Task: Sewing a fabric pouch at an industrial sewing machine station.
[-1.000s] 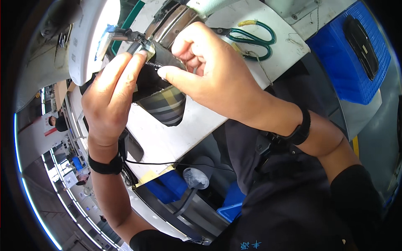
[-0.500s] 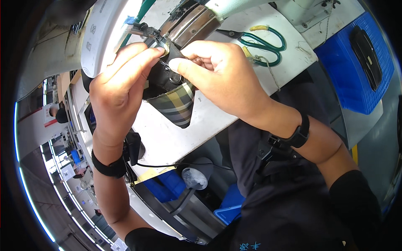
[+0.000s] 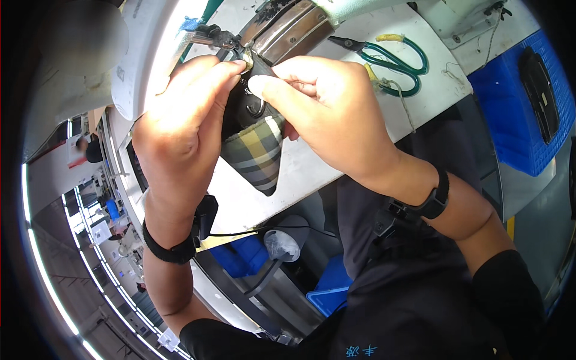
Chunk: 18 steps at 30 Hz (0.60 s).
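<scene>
Plaid fabric piece (image 3: 257,157) tapers down-right; both hands pinch it.

Your view is bright and mostly sharp at the centre. Strong light from the upper left blows out the left hand (image 3: 180,132) and the white machine housing (image 3: 147,60). Fisheye distortion bends the table edge (image 3: 384,144); the corners go black.

Both hands crowd the far-left corner of the table (image 3: 312,168), hard against the sewing machine (image 3: 150,54) and its metal arm (image 3: 288,24). Far right, green scissors (image 3: 396,60) lie in the way. The near table strip beside the plaid piece (image 3: 258,153) is bare. A blue bin (image 3: 510,102) flanks the right edge.
</scene>
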Motion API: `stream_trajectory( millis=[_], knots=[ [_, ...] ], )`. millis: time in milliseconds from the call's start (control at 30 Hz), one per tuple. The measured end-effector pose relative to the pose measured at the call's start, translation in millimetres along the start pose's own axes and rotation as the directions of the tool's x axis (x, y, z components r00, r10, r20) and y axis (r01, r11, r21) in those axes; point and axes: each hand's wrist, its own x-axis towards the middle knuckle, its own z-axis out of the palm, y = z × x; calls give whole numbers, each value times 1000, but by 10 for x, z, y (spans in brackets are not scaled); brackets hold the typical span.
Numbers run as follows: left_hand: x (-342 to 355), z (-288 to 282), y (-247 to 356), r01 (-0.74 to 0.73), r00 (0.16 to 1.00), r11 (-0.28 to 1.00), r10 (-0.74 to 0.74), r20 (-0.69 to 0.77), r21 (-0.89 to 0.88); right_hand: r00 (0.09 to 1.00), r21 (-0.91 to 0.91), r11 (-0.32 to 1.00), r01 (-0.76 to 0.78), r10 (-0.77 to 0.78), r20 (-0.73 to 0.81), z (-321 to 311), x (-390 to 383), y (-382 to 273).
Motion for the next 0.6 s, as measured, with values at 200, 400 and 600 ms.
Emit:
stream_trajectory(
  millis=[200, 400, 600],
  knots=[
    [-22, 22, 69, 25, 1000, 997, -23, -17, 71, 1000, 2, 1000, 10, -10, -8, -9, 51, -97],
    [-25, 54, 208, 121, 992, 986, -116, -57, 110, 988, -313, 943, 115, -75, 137, -188, 128, -235],
    [-87, 63, 351, 178, 981, 962, -156, -120, 207, 869, -562, 665, 491, -327, 373, -313, 179, -275]
  ],
)
